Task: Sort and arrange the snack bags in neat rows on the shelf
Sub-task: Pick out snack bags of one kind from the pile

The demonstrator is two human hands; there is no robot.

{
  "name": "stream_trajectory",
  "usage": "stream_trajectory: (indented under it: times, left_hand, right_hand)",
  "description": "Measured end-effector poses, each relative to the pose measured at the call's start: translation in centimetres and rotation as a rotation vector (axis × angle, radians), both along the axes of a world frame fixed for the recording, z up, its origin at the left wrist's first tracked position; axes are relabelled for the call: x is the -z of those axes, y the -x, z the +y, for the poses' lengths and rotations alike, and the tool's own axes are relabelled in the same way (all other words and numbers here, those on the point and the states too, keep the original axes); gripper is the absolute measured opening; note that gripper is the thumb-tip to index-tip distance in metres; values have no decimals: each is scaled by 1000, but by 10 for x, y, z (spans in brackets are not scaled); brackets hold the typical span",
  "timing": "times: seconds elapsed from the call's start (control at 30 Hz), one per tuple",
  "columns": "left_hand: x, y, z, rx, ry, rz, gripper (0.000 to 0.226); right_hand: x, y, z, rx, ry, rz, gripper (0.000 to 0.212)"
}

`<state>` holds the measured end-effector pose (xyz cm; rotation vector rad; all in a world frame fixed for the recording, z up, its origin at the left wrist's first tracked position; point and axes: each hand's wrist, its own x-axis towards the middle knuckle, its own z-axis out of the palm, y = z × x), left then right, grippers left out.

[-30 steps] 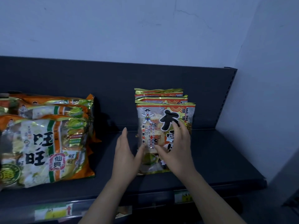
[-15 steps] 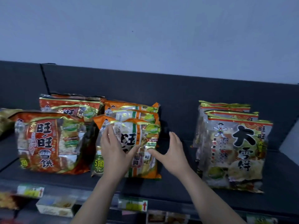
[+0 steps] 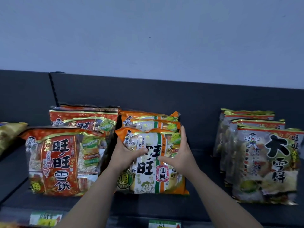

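The front orange bag (image 3: 148, 178), printed with a white panel, green and orange stripes and black characters, stands upright at the middle of the dark shelf (image 3: 148, 206), with two matching orange bags (image 3: 148, 117) lined up directly behind it. The left hand (image 3: 126, 155) grips this front bag at its upper left edge, thumb laid across the printed face and fingers curled round the side. The right hand (image 3: 180, 155) sits against the bag's right edge with its fingers straight and pointing up, thumb spread onto the front. Just to the left stands a red snow-cracker bag (image 3: 54, 162), leaning a little, with another red bag (image 3: 82, 119) behind it. Well apart to the right is a row of clear-and-green bags (image 3: 266, 165), the front one nearest the shelf lip. A gold bag (image 3: 9, 134) shows at the far left edge. Price tags (image 3: 164, 225) hang on the shelf's front rail, below the grey back panel (image 3: 164, 96) and pale wall (image 3: 148, 38).
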<state>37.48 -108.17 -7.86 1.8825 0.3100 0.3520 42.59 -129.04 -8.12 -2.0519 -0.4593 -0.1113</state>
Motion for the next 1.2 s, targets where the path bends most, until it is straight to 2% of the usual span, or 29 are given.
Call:
stream_trajectory:
  times: [0.2, 0.53, 0.67, 0.97, 1.1, 1.2]
  left_hand:
    - [7, -26, 13, 27, 106, 28, 129]
    - [18, -45, -16, 47, 148, -51, 120]
    - [19, -49, -34, 85, 171, -19, 129]
    - [12, -39, -31, 112, 173, -68, 113]
    - [8, -39, -8, 77, 114, -44, 143]
    - [5, -50, 4, 115, 56, 25, 147]
  right_hand:
    - [0, -17, 3, -4, 1, 0, 144]
    - [-3, -31, -24, 29, 39, 6, 146]
    - [-3, -29, -43, 63, 43, 10, 146]
    - [-5, -20, -47, 94, 19, 44, 148]
    - [-6, -15, -42, 100, -6, 67, 148]
    - [-6, -16, -39, 112, -1, 72, 148]
